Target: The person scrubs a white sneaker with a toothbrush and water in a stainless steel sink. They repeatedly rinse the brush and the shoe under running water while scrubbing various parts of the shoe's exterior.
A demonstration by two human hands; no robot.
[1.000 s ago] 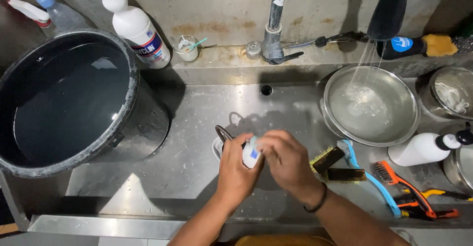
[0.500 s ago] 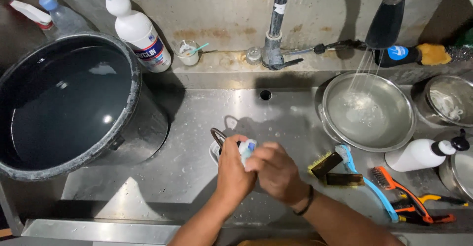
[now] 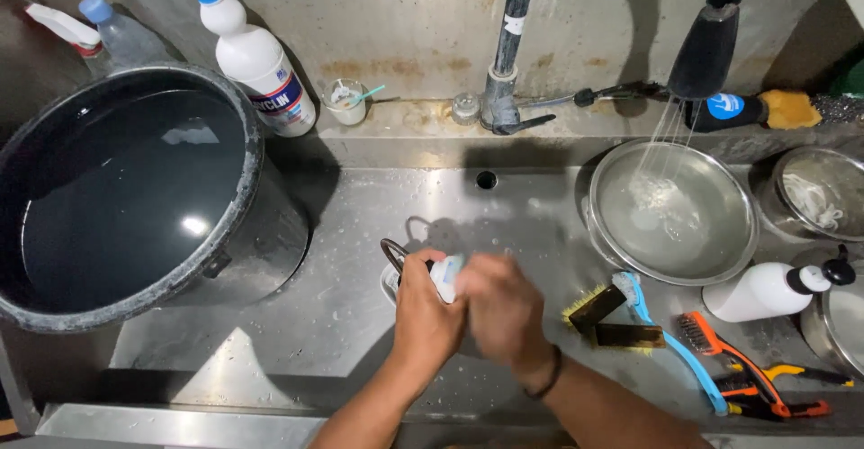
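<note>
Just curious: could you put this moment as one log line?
left hand: grips small white object | right hand: blurred, against it | place: steel sink | water: running into round metal bowl

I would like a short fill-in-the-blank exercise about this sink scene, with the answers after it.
1. Water from the sprayer falls into a round metal ____ at the sink's right.
2. The white bottle on the ledge has a ____ cap.
3. The large black bucket is full of ____.
4. Both hands, the left hand and the right hand, meet over the steel ____.

Answers: bowl; blue; water; sink
</note>
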